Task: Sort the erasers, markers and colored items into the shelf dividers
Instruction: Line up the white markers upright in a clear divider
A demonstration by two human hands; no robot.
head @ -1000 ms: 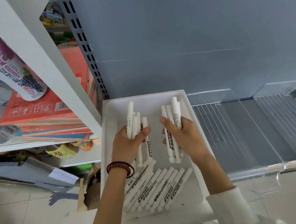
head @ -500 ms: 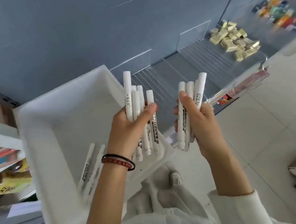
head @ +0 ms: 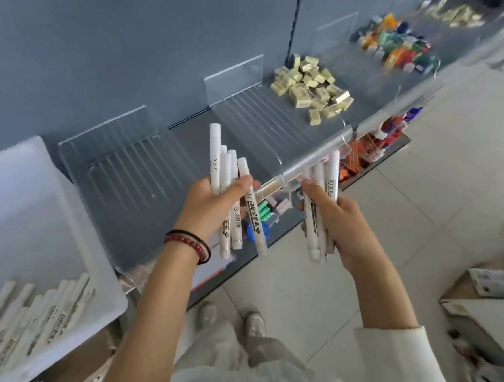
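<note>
My left hand (head: 209,206) grips a bundle of several white markers (head: 224,174), upright, in front of the shelf. My right hand (head: 337,224) grips three more white markers (head: 322,183) just beyond the shelf's front rail. Behind them lie clear shelf dividers (head: 130,157) with bare ribbed bays. One bay further right holds a heap of pale yellow erasers (head: 312,86). A bay beyond that holds mixed colored items (head: 395,44). A white tray (head: 34,222) at left holds several more white markers (head: 43,315).
A lower shelf (head: 279,215) under the dividers carries green and blue stationery. An open cardboard box (head: 493,303) stands on the tiled floor at right. My shoes (head: 232,319) are below the hands. A grey back panel (head: 118,51) closes the shelf.
Both hands lifted marker bundles out of the white tray and carried them right, in front of the divider bays. The view swung right, bringing erasers and colored items closer to centre.
</note>
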